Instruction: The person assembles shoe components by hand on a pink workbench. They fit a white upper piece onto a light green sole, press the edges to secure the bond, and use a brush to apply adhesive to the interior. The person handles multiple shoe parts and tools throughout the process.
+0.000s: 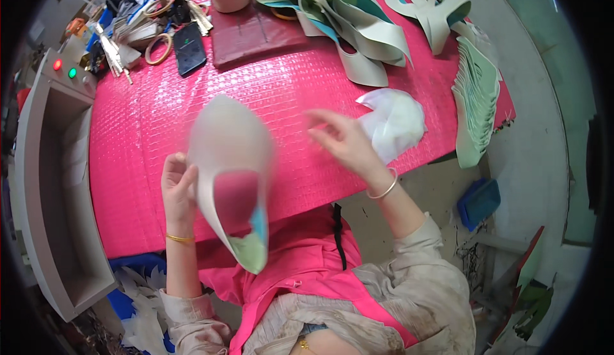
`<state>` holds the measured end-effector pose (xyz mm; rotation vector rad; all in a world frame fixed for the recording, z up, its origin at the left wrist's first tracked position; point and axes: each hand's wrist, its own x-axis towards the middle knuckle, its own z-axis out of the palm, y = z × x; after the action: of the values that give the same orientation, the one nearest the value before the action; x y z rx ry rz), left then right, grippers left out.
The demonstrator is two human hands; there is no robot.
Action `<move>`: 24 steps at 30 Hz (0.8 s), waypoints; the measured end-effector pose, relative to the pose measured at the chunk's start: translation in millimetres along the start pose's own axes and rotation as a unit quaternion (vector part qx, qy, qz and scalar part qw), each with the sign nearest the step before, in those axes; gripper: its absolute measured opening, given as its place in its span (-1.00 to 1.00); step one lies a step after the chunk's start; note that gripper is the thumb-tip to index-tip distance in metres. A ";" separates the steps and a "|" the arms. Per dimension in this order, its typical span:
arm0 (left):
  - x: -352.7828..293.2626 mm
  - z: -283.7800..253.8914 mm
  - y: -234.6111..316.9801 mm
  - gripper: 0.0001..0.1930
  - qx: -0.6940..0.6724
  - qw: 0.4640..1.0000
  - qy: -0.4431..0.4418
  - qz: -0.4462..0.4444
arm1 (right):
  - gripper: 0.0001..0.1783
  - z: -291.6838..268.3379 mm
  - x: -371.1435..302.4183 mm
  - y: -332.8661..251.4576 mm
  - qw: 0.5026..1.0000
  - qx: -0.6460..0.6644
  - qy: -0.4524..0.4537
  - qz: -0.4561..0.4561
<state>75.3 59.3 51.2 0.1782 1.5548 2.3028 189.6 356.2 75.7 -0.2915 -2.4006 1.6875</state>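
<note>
A pale grey shoe upper [229,131] is raised over the near part of the pink table, its rounded toe pointing away from me. Green and blue lining shows at its heel end, and its outline is slightly blurred. My left hand [178,187] pinches the upper's left edge between thumb and fingers. To the right, my right hand [348,144] hangs over the table, thumb and fingers apart, with nothing visible between them. Beside that hand lies a crumpled white, thin piece of material [398,123], partly behind the wrist.
The pink-covered table [141,182] carries pale strap-like cut pieces [345,29] at the back and a fanned green-white stack [474,102] at right. Tape rolls [158,49], a phone [190,49] and a maroon pad [256,38] lie farther back. A grey open-fronted box [38,163] borders the left.
</note>
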 end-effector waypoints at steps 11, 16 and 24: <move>26.6 201.0 -29.1 -0.66 0.539 0.632 -0.446 0.333 | -0.90 -116.5 -64.0 69.7 0.884 -0.456 0.040 -0.098; 11.3 223.0 -101.5 -0.59 0.631 0.519 -0.506 0.278 | -0.93 -110.4 -55.4 69.5 0.834 -0.515 0.022 -0.196; 29.0 222.2 -101.9 -0.63 0.576 0.560 -0.554 0.219 | -0.94 -122.5 -39.0 67.2 0.758 -0.568 -0.119 -0.298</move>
<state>136.9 297.4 41.3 1.9938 1.8679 0.4024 263.3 478.7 51.4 0.5341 -2.9092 -0.1338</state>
